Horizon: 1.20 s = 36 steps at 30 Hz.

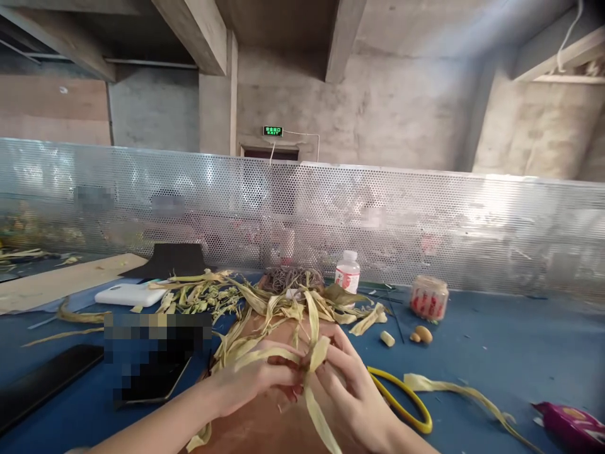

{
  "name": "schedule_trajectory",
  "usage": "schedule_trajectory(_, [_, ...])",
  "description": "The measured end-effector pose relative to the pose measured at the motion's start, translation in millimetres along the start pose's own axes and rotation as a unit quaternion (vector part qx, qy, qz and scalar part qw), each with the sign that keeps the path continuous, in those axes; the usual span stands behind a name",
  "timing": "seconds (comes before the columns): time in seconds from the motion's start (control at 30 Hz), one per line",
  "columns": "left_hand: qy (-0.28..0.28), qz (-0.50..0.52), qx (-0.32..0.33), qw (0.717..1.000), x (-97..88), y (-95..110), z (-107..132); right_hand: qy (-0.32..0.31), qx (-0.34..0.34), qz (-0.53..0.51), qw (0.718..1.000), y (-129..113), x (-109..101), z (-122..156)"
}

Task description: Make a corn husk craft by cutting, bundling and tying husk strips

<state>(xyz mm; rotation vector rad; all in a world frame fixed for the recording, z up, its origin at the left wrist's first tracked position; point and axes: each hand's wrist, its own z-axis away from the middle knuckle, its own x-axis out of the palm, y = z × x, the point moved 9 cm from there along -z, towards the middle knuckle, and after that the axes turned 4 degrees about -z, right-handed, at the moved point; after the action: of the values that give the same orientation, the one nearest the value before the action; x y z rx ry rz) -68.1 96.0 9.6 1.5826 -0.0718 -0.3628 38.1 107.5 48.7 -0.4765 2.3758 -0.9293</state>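
Observation:
My left hand [258,381] and my right hand [347,381] meet above a brown board [288,425]. Both are closed on pale, dried leaf strips [317,354] that look like corn husk. The strips cross at my fingertips, and one long tail [321,421] hangs down between my hands. Exactly how they are looped or knotted is hidden by my fingers. More dried husks [283,309] lie in a loose heap just beyond my hands. Beside my right wrist is a yellow loop [420,424], perhaps a scissors handle, partly hidden by my forearm.
On the blue tabletop [496,353] stand a white-capped bottle [348,271] and a jar with red lettering [429,297]. A purple packet [571,425] lies at right. Left are a phone [155,381], a white box-like object [125,294] and a black strip [47,384]. A perforated metal screen [401,214] closes the back.

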Motion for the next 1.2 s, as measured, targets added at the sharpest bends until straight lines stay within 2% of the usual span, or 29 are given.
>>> schedule_trajectory(0.17, [0.029,0.009,0.011,0.999,-3.7,2.4,-0.6,0.004,0.093,-0.087,0.992,17.2,3.5,0.1])
schedule_trajectory(0.33, [0.077,-0.011,-0.003,0.997,-12.8,-4.3,-2.1,0.008,0.110,-0.082,0.990,22.9,6.7,-1.2])
schedule_trajectory(0.43, [0.110,-0.052,-0.012,0.992,-19.9,-8.9,-0.9,-0.004,0.140,-0.065,0.988,28.2,10.1,1.6])
schedule_trajectory(0.53, [0.168,-0.117,-0.009,0.979,-31.6,-10.1,2.6,-0.015,0.177,-0.085,0.980,33.2,13.8,4.2])
schedule_trajectory(0.6, [0.186,-0.141,-0.008,0.972,-35.8,-10.5,4.5,-0.015,0.192,-0.105,0.976,34.3,15.5,4.4])
schedule_trajectory(0.7, [0.157,-0.137,0.004,0.978,-31.9,-7.3,4.0,-0.008,0.218,-0.133,0.967,36.4,17.1,4.6])
schedule_trajectory(0.8, [0.077,-0.116,0.036,0.990,-18.3,2.6,2.1,0.009,0.250,-0.166,0.954,42.4,16.2,7.2])
schedule_trajectory(0.87, [0.017,-0.096,0.034,0.995,-8.2,4.4,1.7,0.023,0.252,-0.199,0.947,45.8,13.9,8.3])
schedule_trajectory(0.93, [-0.005,-0.098,0.024,0.995,-4.3,3.1,2.1,0.034,0.244,-0.243,0.938,48.6,12.4,9.0])
schedule_trajectory(1.03, [0.039,-0.174,0.043,0.983,-9.3,4.7,3.3,0.048,0.247,-0.313,0.916,52.7,13.1,11.1])
schedule_trajectory(1.2, [0.127,-0.300,0.123,0.937,-15.0,19.5,10.1,0.062,0.260,-0.351,0.897,50.3,17.6,11.5])
